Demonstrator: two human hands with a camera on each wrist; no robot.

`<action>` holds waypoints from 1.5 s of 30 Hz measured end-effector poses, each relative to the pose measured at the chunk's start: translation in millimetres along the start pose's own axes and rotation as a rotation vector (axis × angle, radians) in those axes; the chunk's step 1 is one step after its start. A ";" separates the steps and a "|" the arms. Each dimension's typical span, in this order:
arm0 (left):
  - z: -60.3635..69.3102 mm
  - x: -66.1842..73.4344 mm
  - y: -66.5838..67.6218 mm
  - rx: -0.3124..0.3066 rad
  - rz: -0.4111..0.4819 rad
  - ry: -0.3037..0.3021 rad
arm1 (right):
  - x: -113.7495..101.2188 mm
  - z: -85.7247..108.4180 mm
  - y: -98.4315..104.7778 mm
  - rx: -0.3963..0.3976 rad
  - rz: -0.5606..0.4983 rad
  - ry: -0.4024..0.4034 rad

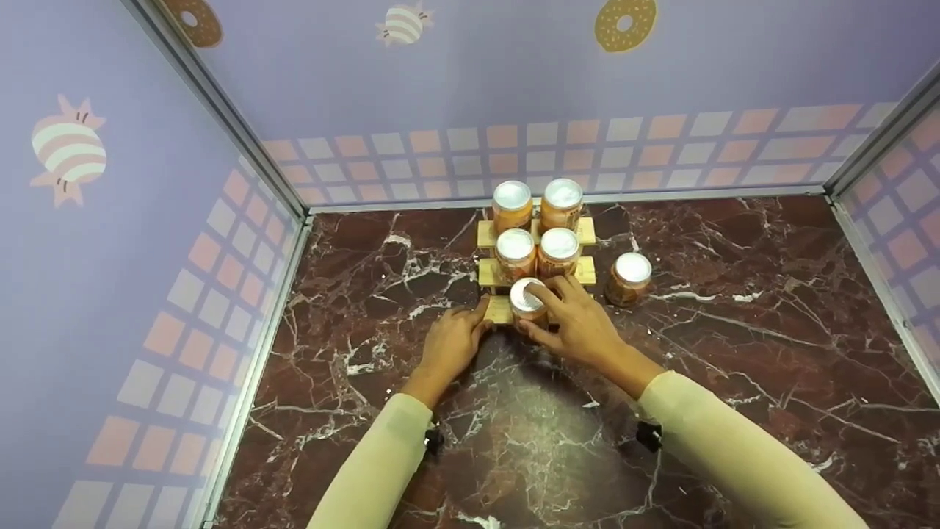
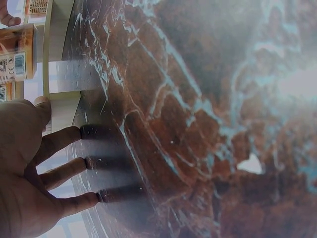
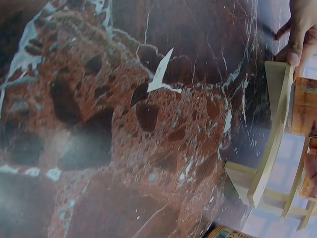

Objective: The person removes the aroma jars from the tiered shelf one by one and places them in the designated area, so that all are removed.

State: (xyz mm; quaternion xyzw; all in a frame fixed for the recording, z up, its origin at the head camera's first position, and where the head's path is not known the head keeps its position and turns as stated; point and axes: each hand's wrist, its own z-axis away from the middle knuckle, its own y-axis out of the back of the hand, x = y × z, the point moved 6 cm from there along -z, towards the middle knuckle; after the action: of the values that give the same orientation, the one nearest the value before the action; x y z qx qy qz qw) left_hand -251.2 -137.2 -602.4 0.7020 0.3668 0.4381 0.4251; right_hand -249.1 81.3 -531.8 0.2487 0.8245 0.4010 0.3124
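A wooden three-tier rack holds orange cans with silver lids: two on the back tier, two on the middle. On the front tier stands another can, gripped near its top and side by my right hand. My left hand holds the rack's front left corner between thumb and index finger, its other fingers spread down toward the tabletop. The rack's right front end is partly hidden behind my right hand.
A loose can stands on the dark red marbled tabletop, just right of the rack. Behind the rack rises a purple wall with a checked border; further walls stand at left and right.
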 end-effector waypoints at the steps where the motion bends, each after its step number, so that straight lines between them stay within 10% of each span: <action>1: 0.1 3.2 5.0 -0.012 0.014 0.004 | 0.6 0.4 1.1 0.003 0.000 0.001; 26: -1.1 -2.2 -0.7 -0.055 0.012 0.037 | 28.9 30.9 32.4 0.079 0.032 0.020; 34: -4.1 -35.1 -48.8 -0.026 -0.016 0.036 | 39.9 37.8 41.7 0.070 0.040 -0.009; 45: -1.7 -17.9 -22.5 -0.029 -0.016 0.035 | 52.8 47.0 51.3 0.056 0.031 -0.071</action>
State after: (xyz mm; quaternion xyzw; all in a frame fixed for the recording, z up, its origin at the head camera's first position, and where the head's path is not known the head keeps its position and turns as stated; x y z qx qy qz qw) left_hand -262.2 -144.3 -628.0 0.6851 0.3733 0.4523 0.4321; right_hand -243.3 168.4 -529.2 0.2841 0.8200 0.3733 0.3281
